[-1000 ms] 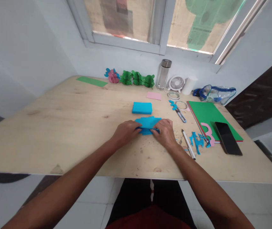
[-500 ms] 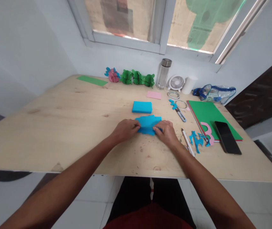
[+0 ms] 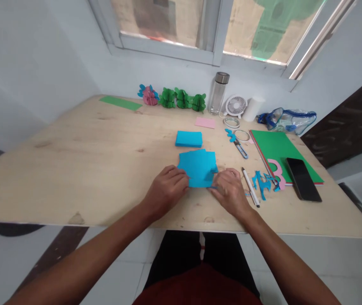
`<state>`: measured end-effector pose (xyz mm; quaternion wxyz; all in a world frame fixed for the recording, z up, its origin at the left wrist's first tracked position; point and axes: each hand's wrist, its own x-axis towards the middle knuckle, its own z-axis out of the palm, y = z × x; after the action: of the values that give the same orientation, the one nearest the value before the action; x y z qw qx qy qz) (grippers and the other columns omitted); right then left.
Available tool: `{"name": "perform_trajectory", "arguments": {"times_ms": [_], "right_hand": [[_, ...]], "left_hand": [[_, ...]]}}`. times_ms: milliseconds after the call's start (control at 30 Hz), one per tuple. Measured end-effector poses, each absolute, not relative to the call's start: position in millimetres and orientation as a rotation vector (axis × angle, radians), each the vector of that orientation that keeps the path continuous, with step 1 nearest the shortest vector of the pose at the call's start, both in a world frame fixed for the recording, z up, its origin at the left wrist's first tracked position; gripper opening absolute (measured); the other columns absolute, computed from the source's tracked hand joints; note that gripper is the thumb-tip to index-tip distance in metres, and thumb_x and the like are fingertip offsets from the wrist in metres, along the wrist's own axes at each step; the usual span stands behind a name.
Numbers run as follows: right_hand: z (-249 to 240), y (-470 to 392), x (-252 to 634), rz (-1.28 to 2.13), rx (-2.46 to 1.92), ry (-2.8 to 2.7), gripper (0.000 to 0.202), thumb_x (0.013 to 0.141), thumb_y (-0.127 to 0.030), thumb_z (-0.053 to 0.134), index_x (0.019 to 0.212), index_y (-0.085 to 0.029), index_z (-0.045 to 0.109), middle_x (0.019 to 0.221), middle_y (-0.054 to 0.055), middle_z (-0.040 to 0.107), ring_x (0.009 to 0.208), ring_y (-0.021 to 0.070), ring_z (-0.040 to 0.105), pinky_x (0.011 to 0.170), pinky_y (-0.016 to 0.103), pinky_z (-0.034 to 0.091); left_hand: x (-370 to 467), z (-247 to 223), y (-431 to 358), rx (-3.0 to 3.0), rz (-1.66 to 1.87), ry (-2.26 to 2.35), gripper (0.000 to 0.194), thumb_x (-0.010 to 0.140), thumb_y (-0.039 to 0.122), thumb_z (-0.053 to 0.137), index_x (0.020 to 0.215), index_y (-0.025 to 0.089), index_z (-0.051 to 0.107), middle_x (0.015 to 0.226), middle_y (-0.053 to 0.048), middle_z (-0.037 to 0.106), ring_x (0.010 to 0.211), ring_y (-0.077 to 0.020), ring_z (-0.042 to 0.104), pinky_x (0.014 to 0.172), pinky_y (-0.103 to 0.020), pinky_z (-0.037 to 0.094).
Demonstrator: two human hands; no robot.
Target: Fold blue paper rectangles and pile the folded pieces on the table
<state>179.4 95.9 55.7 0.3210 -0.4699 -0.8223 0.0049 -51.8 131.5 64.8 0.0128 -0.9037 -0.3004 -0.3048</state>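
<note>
Several overlapping sheets of blue paper (image 3: pixel 198 168) lie near the table's front, their edges uneven. My left hand (image 3: pixel 171 186) is closed on their left edge, fingers curled over the top. On the opposite side, my right hand (image 3: pixel 230 188) pinches the lower right edge, thumb towards me. Just behind the sheets rests a neat stack of blue paper (image 3: pixel 189 139), touched by neither hand. The undersides of the held sheets are hidden.
Right of my hands lie a white pen (image 3: pixel 250 187), blue paper scraps (image 3: pixel 263 183), a cutter (image 3: pixel 241 150), a phone (image 3: pixel 303 180) and green sheets (image 3: pixel 282 148). Along the wall stand green paper shapes (image 3: pixel 182 98), a glass bottle (image 3: pixel 218 95) and a small fan (image 3: pixel 236 106).
Both hands have come closer to me and slightly apart. The blue sheets now lie flatter and show more of their surface.
</note>
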Motion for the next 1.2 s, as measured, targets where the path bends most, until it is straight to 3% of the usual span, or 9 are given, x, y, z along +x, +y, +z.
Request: {"name": "perform_trajectory", "arguments": {"times_ms": [267,500,667,900,1033,1200], "right_hand": [[44,70,184,-0.018,-1.266,-2.251,0.017,0.09,-0.025,0.057,0.073,-0.022,0.058,0.079,0.003,0.064,0.085,0.0192,0.058,0.096,0.043,0.034],[50,45,187,0.044,-1.253,-2.336,0.012,0.093,-0.022,0.052,0.094,-0.022,0.065,0.092,0.003,0.069,0.094,0.0183,0.06,0.101,0.045,0.032],[48,28,183,-0.021,-1.265,-2.38,0.024,0.092,-0.02,0.055,0.114,-0.025,0.063,0.112,0.006,0.068,0.109,0.0216,0.057,0.102,0.048,0.033],[50,25,180,0.091,-1.225,-2.349,0.016,0.094,-0.02,0.052,0.097,-0.025,0.066,0.097,0.001,0.07,0.094,0.0173,0.061,0.103,0.046,0.032],[52,24,178,0.223,-1.333,-2.246,0.019,0.095,-0.022,0.048,0.085,-0.022,0.064,0.083,0.001,0.068,0.083,0.0171,0.059,0.094,0.041,0.035],[46,32,168,0.232,-1.498,-2.112,0.023,0.095,-0.027,0.043,0.081,-0.022,0.06,0.075,0.002,0.063,0.078,0.0191,0.055,0.084,0.037,0.035]], "left_hand": [[-49,47,101,-2.843,-1.039,-0.888,0.016,0.09,0.016,0.047,0.084,0.019,0.062,0.085,-0.004,0.07,0.084,-0.0169,0.064,0.08,-0.035,0.051],[-55,42,80,-2.833,-1.056,-0.948,0.015,0.09,0.011,0.048,0.086,0.017,0.062,0.102,-0.008,0.071,0.097,-0.0188,0.065,0.09,-0.039,0.051],[-55,38,68,-2.856,-0.924,-0.777,0.017,0.089,0.009,0.047,0.086,0.017,0.062,0.113,-0.009,0.069,0.114,-0.0216,0.06,0.102,-0.046,0.045],[-55,35,66,-2.963,-1.068,-0.873,0.017,0.089,0.01,0.047,0.088,0.02,0.061,0.097,-0.003,0.073,0.098,-0.0154,0.066,0.099,-0.04,0.048],[-53,36,60,-3.016,-1.24,-1.145,0.013,0.091,0.016,0.048,0.093,0.021,0.06,0.091,-0.001,0.072,0.096,-0.0143,0.066,0.098,-0.039,0.049],[-46,34,47,-2.839,-1.371,-1.551,0.024,0.091,0.021,0.049,0.114,0.023,0.055,0.105,-0.004,0.069,0.101,-0.0174,0.063,0.092,-0.037,0.052]]}}
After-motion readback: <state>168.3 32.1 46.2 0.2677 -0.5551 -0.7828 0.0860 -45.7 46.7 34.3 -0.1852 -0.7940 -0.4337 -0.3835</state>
